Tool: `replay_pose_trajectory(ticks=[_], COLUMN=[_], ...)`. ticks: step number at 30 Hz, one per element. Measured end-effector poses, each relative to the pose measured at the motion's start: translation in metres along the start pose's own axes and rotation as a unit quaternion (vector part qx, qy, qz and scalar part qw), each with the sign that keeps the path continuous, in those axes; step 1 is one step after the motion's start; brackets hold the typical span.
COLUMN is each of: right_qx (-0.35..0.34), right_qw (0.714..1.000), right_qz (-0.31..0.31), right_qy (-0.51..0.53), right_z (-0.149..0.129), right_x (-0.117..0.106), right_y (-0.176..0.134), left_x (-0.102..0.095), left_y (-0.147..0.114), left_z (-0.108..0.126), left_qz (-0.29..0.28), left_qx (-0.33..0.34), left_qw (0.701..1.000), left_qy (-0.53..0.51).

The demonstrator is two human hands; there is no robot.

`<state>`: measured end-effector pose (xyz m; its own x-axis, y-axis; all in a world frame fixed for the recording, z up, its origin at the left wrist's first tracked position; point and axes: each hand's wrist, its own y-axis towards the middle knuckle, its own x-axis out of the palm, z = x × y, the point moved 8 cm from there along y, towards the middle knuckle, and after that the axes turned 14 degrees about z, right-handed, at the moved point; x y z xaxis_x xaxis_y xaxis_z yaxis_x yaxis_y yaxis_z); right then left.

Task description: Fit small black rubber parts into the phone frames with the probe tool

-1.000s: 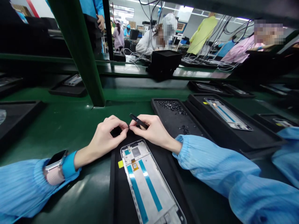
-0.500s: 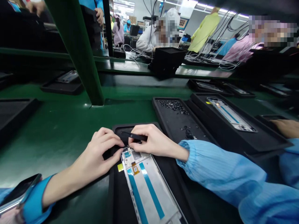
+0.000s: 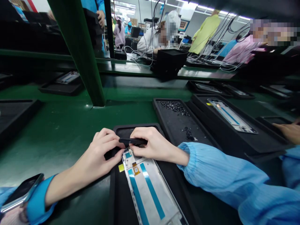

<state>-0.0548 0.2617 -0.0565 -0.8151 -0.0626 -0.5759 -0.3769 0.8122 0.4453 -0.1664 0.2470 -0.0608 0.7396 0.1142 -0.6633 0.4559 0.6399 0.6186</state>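
Observation:
A silver phone frame (image 3: 153, 190) with two blue strips and a small orange flex piece lies in a black foam tray (image 3: 112, 190). At its upper left corner, my left hand (image 3: 104, 150) is closed, with thumb and index fingertips on the frame's edge. My right hand (image 3: 152, 143) is closed round slim black tweezers (image 3: 127, 141), which lie nearly level across the frame's top end. Its fingertips are down at that same edge, close to the left fingertips. Whatever small part may be between the fingertips is hidden.
A black tray (image 3: 167, 125) with many tiny dark parts stands right of the work. Beyond it, another phone frame (image 3: 231, 115) lies on stacked trays. A green post (image 3: 82, 62) rises at the back left. Another person's hand (image 3: 288, 131) is at the far right.
The tweezers in my right hand have swung to lie more level, their left end now nearer my left fingertips. My right hand has sunk slightly. The phone frame stays put.

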Motion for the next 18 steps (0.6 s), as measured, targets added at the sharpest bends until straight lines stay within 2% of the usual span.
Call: replay_pose_trajectory(ticks=[7,15,18], right_qx=[-0.034,-0.077,-0.109], right_qw=[0.998,0.98,0.967], right_qz=[-0.019,-0.113,-0.126], right_qy=[-0.042,-0.141,-0.192], right_z=[-0.001,-0.006,-0.005], right_x=[0.005,0.015,0.019], right_y=[-0.006,-0.009,-0.01], left_x=[0.0,0.003,0.007], left_y=[0.0,0.0,-0.005], left_z=[0.0,0.002,-0.003], left_qz=[-0.007,-0.014,-0.039], left_qx=[0.001,0.015,0.024], left_qw=[1.0,1.0,0.999], left_qy=[-0.002,-0.004,0.009])
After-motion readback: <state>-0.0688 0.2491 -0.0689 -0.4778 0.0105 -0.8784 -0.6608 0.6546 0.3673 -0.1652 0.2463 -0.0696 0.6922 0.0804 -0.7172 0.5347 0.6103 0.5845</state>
